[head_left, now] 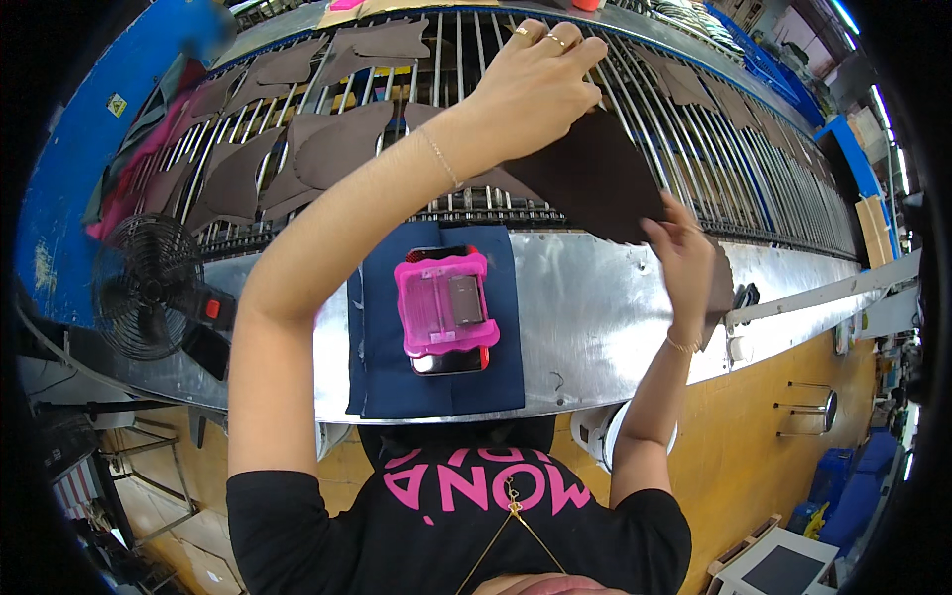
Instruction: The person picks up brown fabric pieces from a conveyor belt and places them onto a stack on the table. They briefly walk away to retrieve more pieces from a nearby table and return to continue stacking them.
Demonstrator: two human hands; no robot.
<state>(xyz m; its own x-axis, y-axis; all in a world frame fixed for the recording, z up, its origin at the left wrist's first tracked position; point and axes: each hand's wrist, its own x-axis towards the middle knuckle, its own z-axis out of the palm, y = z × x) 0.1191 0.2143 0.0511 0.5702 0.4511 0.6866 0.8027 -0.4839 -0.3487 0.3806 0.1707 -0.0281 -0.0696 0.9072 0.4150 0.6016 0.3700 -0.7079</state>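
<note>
My left hand reaches far forward over the metal roller conveyor and presses on the top of a dark brown cut piece. My right hand pinches the lower right corner of the same piece, with another brown piece tucked behind its palm. The piece lies tilted over the conveyor's near edge. Several similar brown pieces lie spread on the rollers to the left.
A pink holder with a phone rests on a navy cloth on the shiny steel ledge. A small black fan stands at the left. Blue machine frame borders the conveyor; blue crates sit at the lower right.
</note>
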